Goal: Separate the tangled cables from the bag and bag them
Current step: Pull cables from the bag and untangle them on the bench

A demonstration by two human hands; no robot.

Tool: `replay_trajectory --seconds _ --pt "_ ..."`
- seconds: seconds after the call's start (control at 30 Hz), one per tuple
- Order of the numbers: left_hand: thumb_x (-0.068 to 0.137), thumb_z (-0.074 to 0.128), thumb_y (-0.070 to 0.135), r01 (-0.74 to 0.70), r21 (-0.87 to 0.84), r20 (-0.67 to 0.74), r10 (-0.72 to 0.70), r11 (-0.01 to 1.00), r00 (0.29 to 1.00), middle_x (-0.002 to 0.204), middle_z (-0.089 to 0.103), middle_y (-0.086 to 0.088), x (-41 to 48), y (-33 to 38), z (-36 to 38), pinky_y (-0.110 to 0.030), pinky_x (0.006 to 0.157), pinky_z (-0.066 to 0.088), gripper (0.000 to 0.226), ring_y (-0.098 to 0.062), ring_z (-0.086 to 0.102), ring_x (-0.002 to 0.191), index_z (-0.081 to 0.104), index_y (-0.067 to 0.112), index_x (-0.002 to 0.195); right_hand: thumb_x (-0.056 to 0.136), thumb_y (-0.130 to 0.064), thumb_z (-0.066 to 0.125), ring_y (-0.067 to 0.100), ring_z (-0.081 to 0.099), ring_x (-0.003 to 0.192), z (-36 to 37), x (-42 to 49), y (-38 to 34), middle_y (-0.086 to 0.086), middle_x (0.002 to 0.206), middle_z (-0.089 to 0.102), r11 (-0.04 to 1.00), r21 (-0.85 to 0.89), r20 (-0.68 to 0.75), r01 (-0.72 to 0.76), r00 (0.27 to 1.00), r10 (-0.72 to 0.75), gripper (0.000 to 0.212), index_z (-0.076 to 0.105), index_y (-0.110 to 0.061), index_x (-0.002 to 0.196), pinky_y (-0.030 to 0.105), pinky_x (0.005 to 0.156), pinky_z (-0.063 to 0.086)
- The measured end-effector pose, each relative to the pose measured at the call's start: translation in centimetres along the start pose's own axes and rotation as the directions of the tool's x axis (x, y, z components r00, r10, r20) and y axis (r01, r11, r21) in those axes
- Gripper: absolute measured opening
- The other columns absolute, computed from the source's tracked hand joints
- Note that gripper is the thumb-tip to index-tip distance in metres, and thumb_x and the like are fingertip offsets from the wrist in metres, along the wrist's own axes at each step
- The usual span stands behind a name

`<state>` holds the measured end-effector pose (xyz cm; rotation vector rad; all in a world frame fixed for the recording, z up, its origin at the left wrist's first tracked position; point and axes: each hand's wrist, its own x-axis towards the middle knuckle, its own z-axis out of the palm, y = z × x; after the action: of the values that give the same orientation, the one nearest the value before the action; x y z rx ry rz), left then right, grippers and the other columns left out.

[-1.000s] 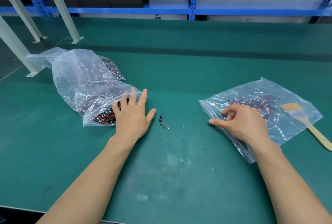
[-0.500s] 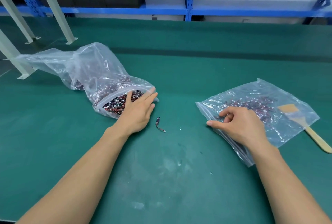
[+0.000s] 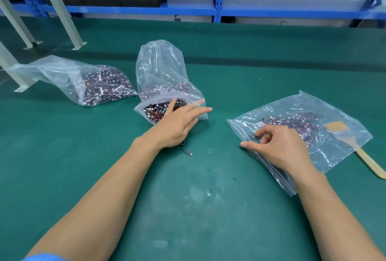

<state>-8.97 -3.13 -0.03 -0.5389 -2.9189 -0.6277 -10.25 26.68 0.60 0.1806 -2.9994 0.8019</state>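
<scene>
At your far left, a left bag (image 3: pixel 83 81) of cables lies on the green tabletop (image 3: pixel 188 208). Your left hand (image 3: pixel 175 124) reaches straight, open fingers (image 3: pixel 200 110) into the middle bag (image 3: pixel 160 68), touching its tangled cables (image 3: pixel 157 110). One loose cable (image 3: pixel 186 151) lies by that hand. Your right hand (image 3: pixel 279 147) pinches the flat bag (image 3: pixel 338 110) with curled fingers (image 3: pixel 264 133); a brush (image 3: pixel 363 156) lies at its right edge.

Clear middle bag (image 3: pixel 160 66) mouth open, tangled red-black cables (image 3: pixel 156 110) inside, second full bag (image 3: pixel 62 72) slumped left, flat zip bag (image 3: pixel 334 152) right, loose cable (image 3: pixel 187 152) in front.
</scene>
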Motion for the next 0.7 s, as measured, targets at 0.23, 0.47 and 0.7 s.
replay_trajectory --seconds 0.23,0.47,0.7 --pt "0.099 0.051 0.003 -0.01 0.022 -0.19 0.014 1.0 0.982 0.146 0.049 0.006 -3.9 -0.4 -1.2 -0.027 0.12 0.013 0.051 -0.013 0.041 0.136 0.05 0.025 0.145 0.06 -0.074 0.079 0.005 0.061 0.074 0.0 0.0 0.0 -0.016 0.069 0.065 1.0 -0.011 0.007 -0.013 1.0 0.013 0.049 0.067 -0.033 0.086 0.034 0.066 0.053" --pt "0.094 0.065 0.017 0.31 0.075 -0.376 -0.261 0.948 0.889 0.11 0.063 0.003 -4.9 -0.3 -1.0 -0.037 0.085 0.047 0.025 -0.022 0.053 0.107 0.069 0.02 0.118 0.061 -0.073 0.08 0.003 0.06 0.073 0.0 -0.2 -0.3 -0.016 0.068 0.064 1.0 -0.025 -0.001 -0.014 1.0 0.013 0.048 0.066 -0.033 0.085 0.03 0.061 0.047" --pt "0.099 0.058 0.032 0.28 0.14 -0.344 -0.218 0.95 0.913 0.099 0.061 0.001 -2.0 0.6 -0.6 -0.037 0.075 0.048 0.023 -0.025 0.057 0.101 0.072 0.027 0.117 0.061 -0.071 0.081 0.005 0.061 0.073 0.2 -0.1 -0.5 -0.016 0.066 0.064 1.0 -0.03 -0.005 -0.009 1.0 0.009 0.047 0.066 -0.033 0.084 0.033 0.066 0.052"
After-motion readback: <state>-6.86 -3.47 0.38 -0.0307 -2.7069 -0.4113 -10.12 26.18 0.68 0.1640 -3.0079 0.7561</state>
